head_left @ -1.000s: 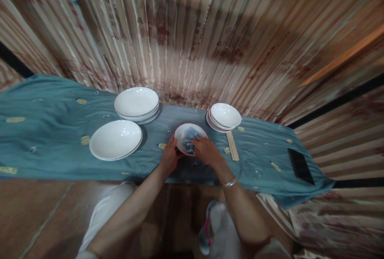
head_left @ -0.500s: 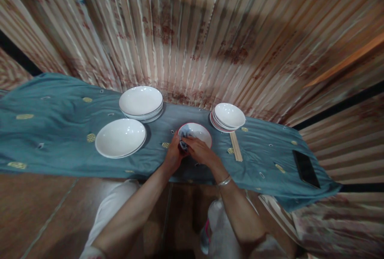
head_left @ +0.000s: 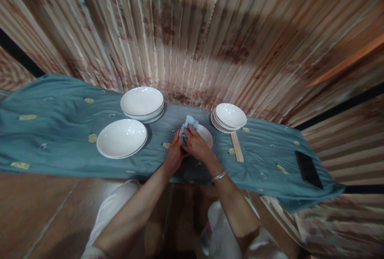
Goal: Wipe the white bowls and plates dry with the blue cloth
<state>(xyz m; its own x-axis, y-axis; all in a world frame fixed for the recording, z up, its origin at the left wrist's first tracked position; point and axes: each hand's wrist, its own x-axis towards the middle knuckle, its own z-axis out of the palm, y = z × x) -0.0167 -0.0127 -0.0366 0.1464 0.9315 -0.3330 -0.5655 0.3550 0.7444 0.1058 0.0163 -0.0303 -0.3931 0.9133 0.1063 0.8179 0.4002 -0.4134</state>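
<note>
A white bowl with a red rim point(head_left: 207, 135) is held near the front middle of the cloth-covered table. My left hand point(head_left: 175, 150) grips the bowl's near left side, fingers closed around its edge. My right hand point(head_left: 196, 145) presses a crumpled light-blue cloth point(head_left: 189, 125) against the bowl's left part, with the cloth bunched up above the rim under my fingers. Part of the bowl's inside is hidden by the cloth and my right hand.
Stacked plates point(head_left: 142, 102) stand at the back left, with shallow white dishes point(head_left: 122, 138) in front. At the right are stacked small bowls point(head_left: 230, 115), wooden chopsticks point(head_left: 237, 147) and a black phone point(head_left: 309, 169). The blue-green tablecloth point(head_left: 66, 131) runs beneath everything; a pleated curtain point(head_left: 180, 39) hangs behind.
My right hand has moved the cloth from inside the bowl up to its far left rim. More of the cloth shows above the fingers. My left hand keeps its hold.
</note>
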